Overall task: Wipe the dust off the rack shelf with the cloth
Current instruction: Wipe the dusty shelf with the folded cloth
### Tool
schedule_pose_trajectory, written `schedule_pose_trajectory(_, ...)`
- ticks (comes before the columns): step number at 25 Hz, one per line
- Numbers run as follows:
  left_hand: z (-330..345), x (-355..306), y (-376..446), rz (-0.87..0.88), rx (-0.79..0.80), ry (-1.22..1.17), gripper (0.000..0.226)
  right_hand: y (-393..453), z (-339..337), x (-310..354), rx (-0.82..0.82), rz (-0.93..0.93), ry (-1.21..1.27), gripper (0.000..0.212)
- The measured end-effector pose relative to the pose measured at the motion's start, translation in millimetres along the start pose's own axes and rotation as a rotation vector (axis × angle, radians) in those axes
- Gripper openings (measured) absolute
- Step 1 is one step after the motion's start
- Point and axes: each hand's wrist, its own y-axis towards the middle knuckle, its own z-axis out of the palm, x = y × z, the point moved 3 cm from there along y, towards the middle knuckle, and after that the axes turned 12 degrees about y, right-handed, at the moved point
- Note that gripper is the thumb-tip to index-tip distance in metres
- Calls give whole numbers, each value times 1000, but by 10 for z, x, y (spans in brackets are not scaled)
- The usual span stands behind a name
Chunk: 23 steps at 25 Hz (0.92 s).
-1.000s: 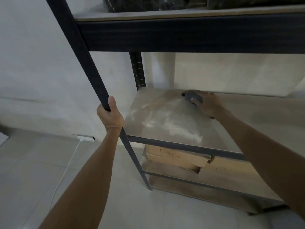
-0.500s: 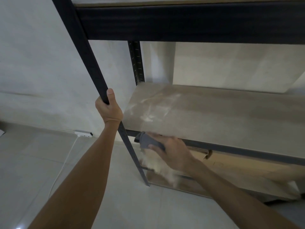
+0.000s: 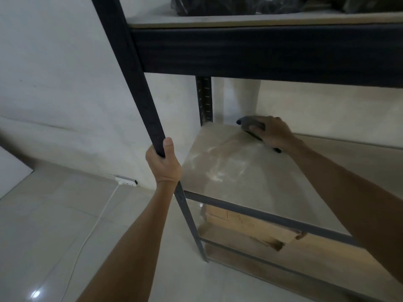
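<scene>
Cloth (image 3: 250, 125): dark, bunched, gripped under my right hand (image 3: 273, 132).
Shelf (image 3: 250, 184): flat board, streaked dust.
Left hand (image 3: 163, 164): clamped round my rack's metal post (image 3: 139, 83).

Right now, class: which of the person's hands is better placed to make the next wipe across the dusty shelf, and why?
The right hand: it holds the cloth on the shelf at its back edge. The left hand grips the rack's front post.

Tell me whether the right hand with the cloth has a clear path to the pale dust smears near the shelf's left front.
Probably yes. The right hand holds the cloth at the back of the shelf, and only bare board lies between it and the dust smears.
</scene>
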Motion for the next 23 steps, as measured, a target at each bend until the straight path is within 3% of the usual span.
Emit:
schedule_pose_trajectory(2, 3, 14, -11, 3, -4, -37, 60, 261, 216, 174, 41, -81, -72, 46)
schedule_pose_trajectory(5, 1, 30, -15, -5, -16, -52, 59, 529, 478, 329, 21, -63, -191, 44)
schedule_pose_trajectory(10, 4, 6, -25, -18, -17, -65, 58, 482, 744, 295, 65, -79, -53, 52)
schedule_pose_trajectory(18, -9, -42, -37, -46, -39, -27, 48, -99, 872, 483, 273, -334, 93, 50)
schedule_pose_trajectory(23, -24, -134, -57, -53, -4, -4, 71, -828, 877, 578, 361, -482, 137, 52)
